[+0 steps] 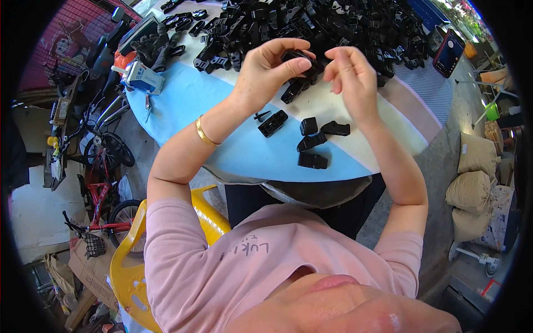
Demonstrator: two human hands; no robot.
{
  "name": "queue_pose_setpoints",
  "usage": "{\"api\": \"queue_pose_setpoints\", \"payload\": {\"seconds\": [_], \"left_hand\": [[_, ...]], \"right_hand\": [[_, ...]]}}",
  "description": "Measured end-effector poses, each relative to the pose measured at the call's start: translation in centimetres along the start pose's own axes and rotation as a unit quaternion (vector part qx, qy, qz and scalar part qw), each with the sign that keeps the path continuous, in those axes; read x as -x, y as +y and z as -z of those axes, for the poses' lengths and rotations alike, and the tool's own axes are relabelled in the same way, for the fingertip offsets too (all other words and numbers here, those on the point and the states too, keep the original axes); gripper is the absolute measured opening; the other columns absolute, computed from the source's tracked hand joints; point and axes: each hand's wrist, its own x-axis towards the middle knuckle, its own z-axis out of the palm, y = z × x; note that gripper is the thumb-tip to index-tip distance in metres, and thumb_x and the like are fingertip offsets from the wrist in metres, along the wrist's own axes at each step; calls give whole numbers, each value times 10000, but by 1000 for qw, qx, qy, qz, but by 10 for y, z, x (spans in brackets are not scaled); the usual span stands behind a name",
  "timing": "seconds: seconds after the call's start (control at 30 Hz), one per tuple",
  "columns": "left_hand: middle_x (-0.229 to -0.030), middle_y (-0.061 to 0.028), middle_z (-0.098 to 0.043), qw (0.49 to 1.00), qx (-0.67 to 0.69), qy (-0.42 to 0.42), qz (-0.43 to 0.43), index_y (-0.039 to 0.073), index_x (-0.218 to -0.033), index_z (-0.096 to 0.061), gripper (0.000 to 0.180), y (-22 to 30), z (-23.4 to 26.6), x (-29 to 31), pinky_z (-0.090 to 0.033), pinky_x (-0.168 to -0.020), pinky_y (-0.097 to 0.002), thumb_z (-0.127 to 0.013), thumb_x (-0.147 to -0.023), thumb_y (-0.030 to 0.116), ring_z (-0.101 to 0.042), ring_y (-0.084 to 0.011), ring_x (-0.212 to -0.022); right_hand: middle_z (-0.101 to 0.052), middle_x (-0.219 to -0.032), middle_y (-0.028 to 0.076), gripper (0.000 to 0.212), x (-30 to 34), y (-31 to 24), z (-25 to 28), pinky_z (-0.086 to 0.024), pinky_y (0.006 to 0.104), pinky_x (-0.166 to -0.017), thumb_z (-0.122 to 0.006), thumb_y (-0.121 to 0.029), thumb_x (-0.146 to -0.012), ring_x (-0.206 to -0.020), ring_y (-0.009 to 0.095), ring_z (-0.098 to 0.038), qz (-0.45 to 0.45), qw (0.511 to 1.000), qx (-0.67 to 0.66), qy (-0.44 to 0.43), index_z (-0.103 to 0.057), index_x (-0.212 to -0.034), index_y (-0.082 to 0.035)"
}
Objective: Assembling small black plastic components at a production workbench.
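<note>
My left hand (271, 67) is raised above the table and pinches a small black plastic part (300, 60) between thumb and fingers. My right hand (351, 77) is right beside it, fingers curled and touching the same part from the right. Below the hands, several loose black parts (312, 141) lie on the round table (222, 111), which has a light blue and white cover. A large heap of black plastic parts (311, 22) fills the far half of the table.
A phone (448, 53) lies at the table's far right. A blue-white box (143, 77) sits at the left edge. A yellow plastic chair (129, 255) is under me. Red bicycles (100, 188) stand left; filled sacks (472, 188) lie right.
</note>
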Motion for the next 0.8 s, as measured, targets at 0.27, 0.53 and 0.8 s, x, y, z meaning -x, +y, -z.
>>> {"api": "queue_pose_setpoints", "payload": {"seconds": [0.27, 0.53, 0.8], "left_hand": [[-963, -47, -627, 975, -102, -108, -165, 8, -1110, -566, 284, 6, 7, 2, -502, -715, -246, -617, -833, 40, -600, -107, -813], [-778, -64, -578, 782, -438, -237, -375, 62, -1090, -566, 387, 2, -19, 30, -488, -615, -329, -672, -782, 272, -574, -224, -658], [-867, -84, -576, 767, -382, -273, -438, 71, -1018, -632, 422, 9, -11, 27, -480, -633, -320, -664, -762, 405, -555, -231, -723]], "right_hand": [[-594, -1076, 76, 459, -7, -1, 9, -462, 253, -766, -482, -371, -934, -887, 120, -571, 63, 978, -13, -196, -498, -1225, -16], [-608, -976, 60, 289, -27, 12, 5, -485, 281, -713, -653, -40, -693, -869, 196, -567, 318, 866, 289, -254, -651, -979, -77], [-593, -903, 42, 251, -22, 13, -5, -483, 319, -697, -638, -110, -641, -831, 226, -552, 327, 837, 345, -270, -626, -887, -60]]}}
